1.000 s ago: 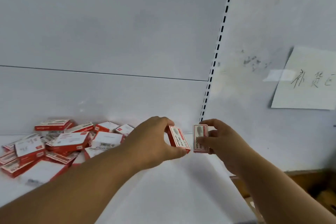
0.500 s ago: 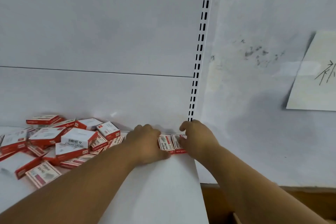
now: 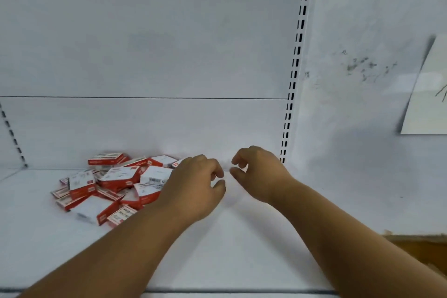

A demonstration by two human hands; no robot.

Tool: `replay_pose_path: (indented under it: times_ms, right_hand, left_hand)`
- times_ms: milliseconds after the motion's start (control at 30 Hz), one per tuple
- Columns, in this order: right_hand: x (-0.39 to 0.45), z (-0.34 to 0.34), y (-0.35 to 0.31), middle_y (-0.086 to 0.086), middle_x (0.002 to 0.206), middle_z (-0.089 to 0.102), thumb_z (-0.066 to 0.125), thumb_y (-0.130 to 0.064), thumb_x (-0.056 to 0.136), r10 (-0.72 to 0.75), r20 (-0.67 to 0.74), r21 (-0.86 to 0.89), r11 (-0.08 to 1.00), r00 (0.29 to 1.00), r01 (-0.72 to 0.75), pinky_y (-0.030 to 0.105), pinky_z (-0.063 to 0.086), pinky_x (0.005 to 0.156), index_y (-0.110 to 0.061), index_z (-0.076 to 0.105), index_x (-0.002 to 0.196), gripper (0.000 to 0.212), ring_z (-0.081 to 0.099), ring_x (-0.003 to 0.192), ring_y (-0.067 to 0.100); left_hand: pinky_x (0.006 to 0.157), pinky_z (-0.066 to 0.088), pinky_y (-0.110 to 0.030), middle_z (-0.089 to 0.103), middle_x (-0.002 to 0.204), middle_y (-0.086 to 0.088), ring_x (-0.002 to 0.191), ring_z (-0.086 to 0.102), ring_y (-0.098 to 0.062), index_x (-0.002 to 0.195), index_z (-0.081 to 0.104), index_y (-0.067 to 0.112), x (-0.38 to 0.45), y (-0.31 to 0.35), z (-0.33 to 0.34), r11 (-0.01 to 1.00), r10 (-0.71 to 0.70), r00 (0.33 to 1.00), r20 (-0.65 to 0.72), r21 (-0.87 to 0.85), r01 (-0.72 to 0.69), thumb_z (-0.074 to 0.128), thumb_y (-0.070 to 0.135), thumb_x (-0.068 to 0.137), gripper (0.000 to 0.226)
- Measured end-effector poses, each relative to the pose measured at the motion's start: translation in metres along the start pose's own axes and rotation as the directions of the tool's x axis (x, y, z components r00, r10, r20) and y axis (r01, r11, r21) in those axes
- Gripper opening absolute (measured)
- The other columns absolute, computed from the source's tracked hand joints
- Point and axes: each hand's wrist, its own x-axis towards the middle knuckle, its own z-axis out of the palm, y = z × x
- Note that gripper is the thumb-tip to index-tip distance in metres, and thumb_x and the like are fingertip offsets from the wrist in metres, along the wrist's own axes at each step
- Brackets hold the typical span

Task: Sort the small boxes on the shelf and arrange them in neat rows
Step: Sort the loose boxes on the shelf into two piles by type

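Observation:
A loose pile of small red-and-white boxes (image 3: 113, 184) lies on the white shelf (image 3: 217, 249), left of centre and close to the back panel. My left hand (image 3: 196, 184) hovers just right of the pile, its fingers loosely curled with nothing in them. My right hand (image 3: 258, 174) hangs a short gap to the right, near the shelf's back right corner, also loosely curled and empty. Only bare white shelf shows between the two hands. The two boxes that I held earlier are out of sight, possibly behind my hands.
A slotted black-and-white upright (image 3: 295, 68) marks the shelf's right end. Beyond it a white wall carries a sheet of paper (image 3: 428, 94) with handwriting. A brown surface (image 3: 423, 247) sits low on the right. The shelf's front edge runs along the bottom.
Both hands set their boxes down in the back right corner, then let go and lifted slightly. The view has shifted so the pile sits nearer the centre.

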Motion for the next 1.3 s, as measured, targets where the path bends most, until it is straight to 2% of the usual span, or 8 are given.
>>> replay_pose_path:
  times_ms: [233, 500, 667, 767, 833, 933, 1033, 1300]
  right_hand:
    - [0.004, 0.02, -0.075, -0.014, 0.097, 0.056, 0.062, -0.042, 0.089, -0.053, 0.056, -0.023, 0.998, 0.997, 0.055, 0.012, 0.032, 0.064, -0.031, 0.063, 0.111, 0.024, 0.049, 0.08, 0.003]
    - [0.011, 0.072, -0.149, -0.001, 0.138, 0.052, 0.052, -0.042, 0.094, 0.131, 0.153, -0.095, 0.989, 0.98, -0.117, 0.04, 0.041, 0.101, -0.027, 0.046, 0.139, 0.048, 0.046, 0.122, 0.022]
    - [0.004, 0.072, -0.157, -0.004, 0.131, 0.05, 0.067, -0.038, 0.086, 0.189, 0.013, -0.08, 0.979, 0.982, -0.188, 0.035, 0.049, 0.095, -0.028, 0.044, 0.141, 0.061, 0.052, 0.116, 0.019]
    - [0.002, 0.07, -0.167, -0.013, 0.116, 0.051, 0.07, -0.036, 0.086, 0.255, -0.057, 0.249, 0.94, 0.965, -0.234, 0.019, 0.056, 0.065, -0.036, 0.051, 0.127, 0.046, 0.063, 0.094, 0.01]
    - [0.002, 0.071, -0.174, -0.006, 0.1, 0.065, 0.059, -0.038, 0.093, 0.358, 0.001, 0.648, 0.711, 0.934, -0.273, 0.019, 0.054, 0.056, -0.032, 0.059, 0.108, 0.016, 0.067, 0.074, 0.012]
    - [0.006, 0.073, -0.187, 0.012, 0.079, 0.071, 0.044, -0.043, 0.1, 0.386, 0.195, 0.95, 0.154, 0.902, -0.272, 0.035, 0.052, 0.056, -0.019, 0.066, 0.103, 0.033, 0.062, 0.06, 0.024]
    - [0.011, 0.078, -0.2, 0.023, 0.078, 0.069, 0.04, -0.045, 0.101, 0.343, 0.22, 0.971, 0.009, 0.913, -0.237, 0.034, 0.046, 0.05, -0.008, 0.067, 0.105, 0.046, 0.059, 0.055, 0.027]
    - [0.017, 0.09, -0.256, 0.016, 0.086, 0.073, 0.044, -0.051, 0.098, 0.357, 0.242, 0.903, 0.258, 0.902, -0.344, 0.028, 0.047, 0.054, -0.02, 0.071, 0.096, 0.042, 0.058, 0.06, 0.018]
  left_hand:
    - [0.071, 0.041, -0.029, 0.058, 0.088, 0.015, 0.087, 0.051, -0.01, 0.093, 0.066, 0.034, -0.024, -0.091, -0.063, 0.997, 0.034, 0.984, -0.173, 0.071, -0.022, 0.063, 0.033, 0.083, 0.011]
    - [0.098, 0.045, -0.041, 0.061, 0.131, 0.004, 0.12, 0.053, -0.024, 0.137, 0.045, 0.034, -0.024, -0.178, -0.081, 0.977, -0.194, 0.973, 0.127, 0.117, 0.18, 0.062, 0.043, 0.082, 0.058]
    - [0.093, 0.047, -0.041, 0.055, 0.124, 0.002, 0.115, 0.053, -0.023, 0.135, 0.049, 0.029, -0.03, -0.184, -0.081, 0.988, -0.138, 0.99, 0.033, 0.069, 0.136, 0.074, 0.043, 0.076, 0.065]
    - [0.08, 0.052, -0.027, 0.043, 0.115, 0.01, 0.104, 0.054, -0.01, 0.125, 0.054, 0.033, -0.038, -0.184, -0.085, 0.981, -0.134, 0.991, -0.014, -0.143, 0.13, 0.078, 0.028, 0.077, 0.055]
    - [0.068, 0.045, -0.009, 0.039, 0.109, 0.017, 0.097, 0.052, -0.001, 0.117, 0.051, 0.041, -0.046, -0.182, -0.09, 0.956, -0.148, 0.986, -0.074, -0.268, 0.124, 0.081, 0.024, 0.076, 0.053]
    - [0.056, 0.047, -0.008, 0.048, 0.104, 0.027, 0.094, 0.056, 0.005, 0.103, 0.045, 0.051, -0.059, -0.177, -0.099, 0.861, -0.277, 0.955, -0.11, -0.47, 0.196, 0.082, 0.023, 0.075, 0.053]
    - [0.055, 0.054, -0.017, 0.062, 0.096, 0.023, 0.087, 0.059, 0.014, 0.103, 0.046, 0.053, -0.069, -0.18, -0.109, 0.77, -0.384, 0.92, -0.078, -0.577, 0.273, 0.079, 0.019, 0.077, 0.054]
    - [0.052, 0.052, -0.019, 0.071, 0.089, 0.017, 0.074, 0.072, -0.007, 0.097, 0.057, 0.054, -0.087, -0.215, -0.145, 0.448, -0.561, 0.828, 0.021, -0.833, 0.325, 0.064, 0.014, 0.088, 0.041]
